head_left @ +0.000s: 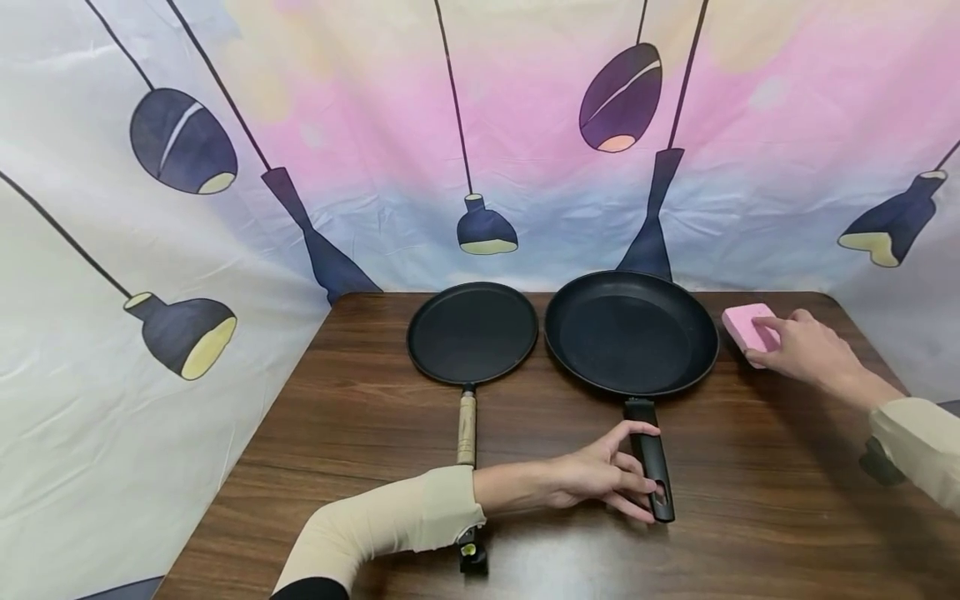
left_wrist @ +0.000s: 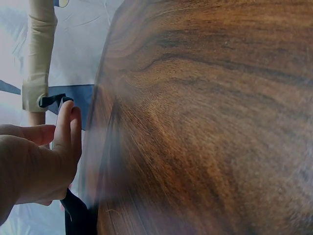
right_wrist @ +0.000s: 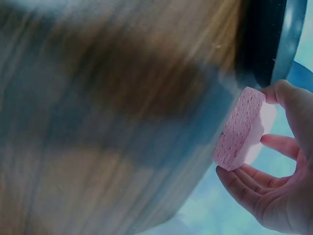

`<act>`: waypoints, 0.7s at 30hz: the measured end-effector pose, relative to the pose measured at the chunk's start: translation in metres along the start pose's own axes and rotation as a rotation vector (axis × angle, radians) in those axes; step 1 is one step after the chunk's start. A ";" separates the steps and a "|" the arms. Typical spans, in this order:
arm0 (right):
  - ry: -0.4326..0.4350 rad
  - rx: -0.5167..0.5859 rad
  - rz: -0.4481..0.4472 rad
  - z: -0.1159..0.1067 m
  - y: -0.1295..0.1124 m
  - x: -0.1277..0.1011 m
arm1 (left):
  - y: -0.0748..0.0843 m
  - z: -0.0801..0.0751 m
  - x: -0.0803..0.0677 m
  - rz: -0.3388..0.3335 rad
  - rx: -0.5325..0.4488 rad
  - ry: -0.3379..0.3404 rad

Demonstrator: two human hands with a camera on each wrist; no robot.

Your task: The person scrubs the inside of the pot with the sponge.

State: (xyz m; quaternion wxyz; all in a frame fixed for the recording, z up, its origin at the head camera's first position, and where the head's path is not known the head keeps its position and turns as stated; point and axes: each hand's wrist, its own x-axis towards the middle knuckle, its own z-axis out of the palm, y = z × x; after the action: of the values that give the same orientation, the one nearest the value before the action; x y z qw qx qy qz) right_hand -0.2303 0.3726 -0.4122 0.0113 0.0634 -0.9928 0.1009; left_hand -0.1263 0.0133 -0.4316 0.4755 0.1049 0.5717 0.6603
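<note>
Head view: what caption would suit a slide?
Left hand on big pan's handle; right hand grips pink sponge.

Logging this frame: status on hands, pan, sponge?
Left hand on big pan's handle, fingers curled round it. Right hand gripping sponge. Nothing in the way.

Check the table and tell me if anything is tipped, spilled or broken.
Nothing stands out. Both pans lie flat on the table, handles toward the person. The left hand curls round the larger pan's handle; the right hand grips the pink sponge. No spill or damage shows.
</note>
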 end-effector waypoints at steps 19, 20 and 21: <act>-0.082 0.020 0.088 0.030 0.005 -0.016 | 0.013 -0.023 -0.007 -0.148 0.135 -0.184; -0.086 0.016 0.083 0.030 0.005 -0.016 | 0.016 -0.026 -0.010 -0.156 0.148 -0.203; -0.092 0.014 0.082 0.030 0.005 -0.016 | 0.019 -0.029 -0.013 -0.162 0.164 -0.219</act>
State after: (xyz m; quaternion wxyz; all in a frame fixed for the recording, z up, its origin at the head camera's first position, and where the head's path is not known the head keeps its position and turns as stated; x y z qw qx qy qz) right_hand -0.2150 0.3731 -0.4427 -0.0389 0.0273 -0.9933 0.1049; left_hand -0.1491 -0.0133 -0.4198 0.5764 0.1683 0.5752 0.5556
